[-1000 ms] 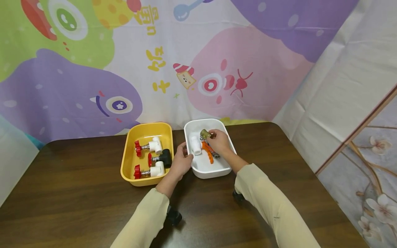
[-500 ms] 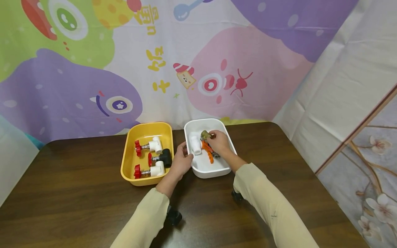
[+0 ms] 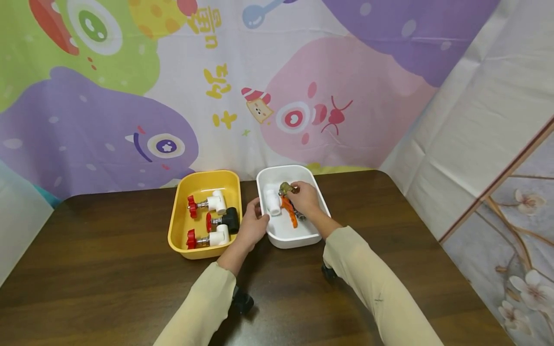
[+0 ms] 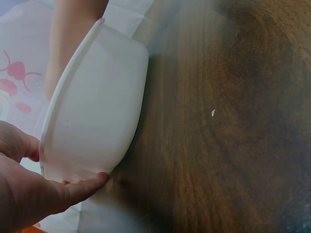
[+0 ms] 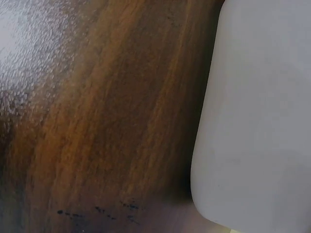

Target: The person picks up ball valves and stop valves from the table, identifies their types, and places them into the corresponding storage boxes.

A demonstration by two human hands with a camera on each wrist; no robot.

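A white tray [image 3: 281,232] holds a white plastic pipe fitting [image 3: 273,202], an orange lever-like piece [image 3: 289,211] and some dark metal parts partly under my right hand. My right hand [image 3: 305,198] reaches over its right side and pinches a brass pipe fitting [image 3: 285,188]; the fingertips are partly hidden. At the tray's left wall my left hand [image 3: 253,225] holds on, thumb at the rim. In the left wrist view, one finger of the left hand [image 4: 39,191] lies along the outer wall. The right wrist view catches only the tray's outside and the table, without the hand.
Left of the white tray stands a yellow tray [image 3: 183,216]. In it lie a white valve with a red handle [image 3: 216,202], a black one [image 3: 231,221] and another white one [image 3: 220,235]. Both trays sit near the back edge of the dark wooden table [image 3: 108,269], before a printed cloth.
The brass fitting has turned slightly in my right hand and the orange piece has shifted a little. My right forearm has drifted slightly left. My left hand stays at the tray wall.
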